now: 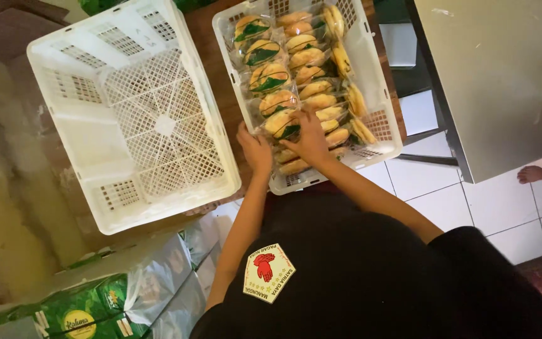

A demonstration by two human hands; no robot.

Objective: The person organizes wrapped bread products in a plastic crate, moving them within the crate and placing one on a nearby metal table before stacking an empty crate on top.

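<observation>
A white plastic crate [384,135] on the right holds several clear-wrapped round pastries [305,59], some with green labels. My left hand [255,150] rests at the crate's near left edge beside a wrapped pastry [281,123]. My right hand [312,141] lies flat on the packs at the near end of the crate, fingers spread over them. Whether either hand grips a pack is hidden by the fingers. An empty white lattice crate [136,116] stands to the left of my hands.
Both crates sit on a brown wooden surface [211,47]. Green and silver packaging [114,295] lies at the lower left. A grey metal table [503,75] stands over white floor tiles [465,207] at the right, where another person's bare foot [532,174] shows.
</observation>
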